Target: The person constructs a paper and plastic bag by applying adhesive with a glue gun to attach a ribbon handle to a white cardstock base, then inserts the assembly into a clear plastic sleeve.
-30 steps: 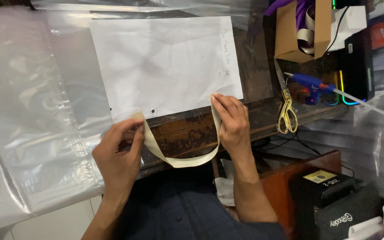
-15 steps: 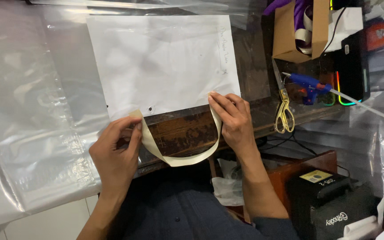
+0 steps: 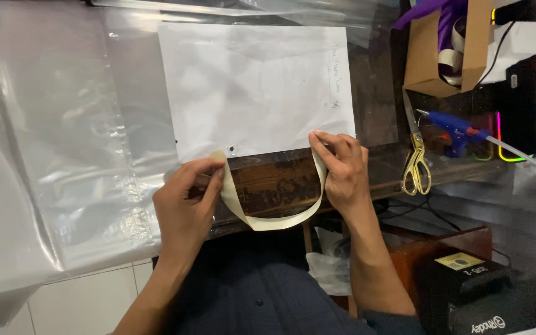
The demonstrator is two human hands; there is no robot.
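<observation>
Seen from above, a person works at a dark wooden table (image 3: 280, 186). At the far left, clear plastic sheeting (image 3: 63, 155) lies crumpled and spread across the surface, hanging past the near edge over a white tiled floor (image 3: 82, 304).

Moving right, the left hand (image 3: 184, 208) is curled, its thumb and fingertips pinched on one end of a cream-coloured strip (image 3: 274, 222), which looks like tape or ribbon. This end sits at the lower left corner of a white paper sheet (image 3: 255, 87) that lies flat on the table under or inside clear plastic; which one cannot be told. A small dark hole or dot marks the paper just beside that corner.

From the left hand the strip sags down in a loose loop past the table's near edge, over the person's dark clothing, then rises to the right hand (image 3: 342, 170). The right hand's fingers close on the strip's other end, pressing it at the lower right corner of the paper.

Further right, scissors with yellow handles (image 3: 415, 162) lie on the table, blades pointing away. Just beside them rests a blue glue gun (image 3: 457, 130). Behind these stands an open cardboard box (image 3: 445, 46) holding purple ribbon. At the lower right sits a black device (image 3: 485, 291).
</observation>
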